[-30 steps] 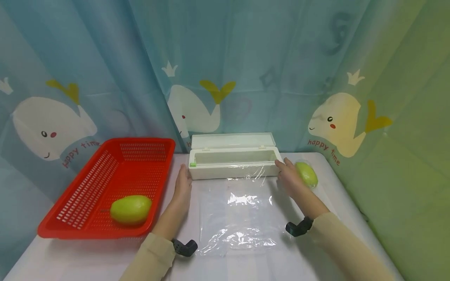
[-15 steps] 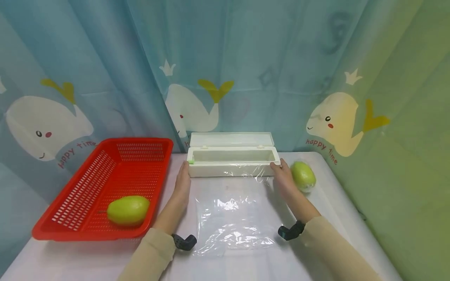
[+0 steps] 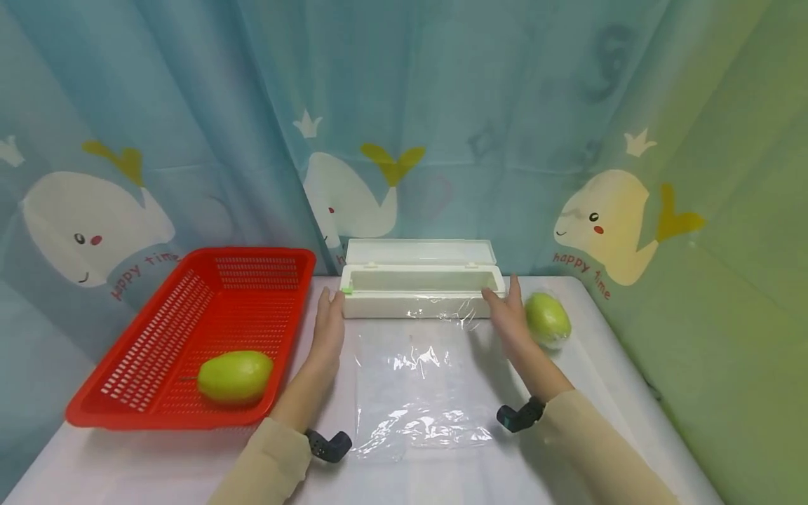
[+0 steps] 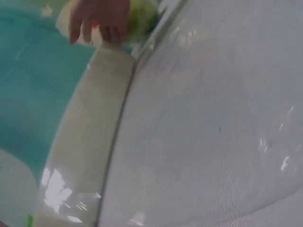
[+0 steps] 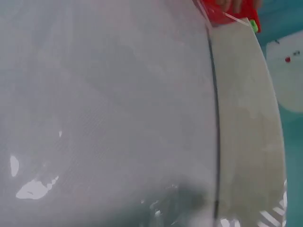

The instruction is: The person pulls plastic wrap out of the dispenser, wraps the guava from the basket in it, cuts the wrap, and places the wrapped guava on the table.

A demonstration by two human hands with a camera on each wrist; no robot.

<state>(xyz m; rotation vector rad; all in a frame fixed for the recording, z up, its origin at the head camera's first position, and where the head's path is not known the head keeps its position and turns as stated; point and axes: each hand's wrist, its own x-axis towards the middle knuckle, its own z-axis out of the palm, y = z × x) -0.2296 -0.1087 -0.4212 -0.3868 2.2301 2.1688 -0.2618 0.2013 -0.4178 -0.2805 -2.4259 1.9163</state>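
A white cling film dispenser (image 3: 416, 306) stands at the back of the table, its lid (image 3: 419, 252) raised. Clear cling film (image 3: 423, 393) stretches from its front edge toward me over the tabletop. My left hand (image 3: 328, 330) lies along the dispenser's left end, fingers fairly straight. At the right end my right hand (image 3: 510, 319) has its fingers extended, and its thumb reaches over the front right corner. Just right of that hand sits a green pear-like fruit (image 3: 548, 319) wrapped in film. In the left wrist view the right hand (image 4: 100, 19) shows beyond the dispenser (image 4: 90, 127).
To the left stands a red perforated basket (image 3: 170, 419) with an unwrapped green fruit (image 3: 236, 377) inside. A small green slider (image 3: 346, 290) sits at the dispenser's left front corner. Behind hangs a blue curtain (image 3: 473, 84) with whale prints; a green curtain (image 3: 726, 315) borders the right.
My right hand has shifted slightly left and its thumb has come further over the dispenser's corner. The left hand stays at the left end. The wrapped fruit beside the right hand shows more fully.
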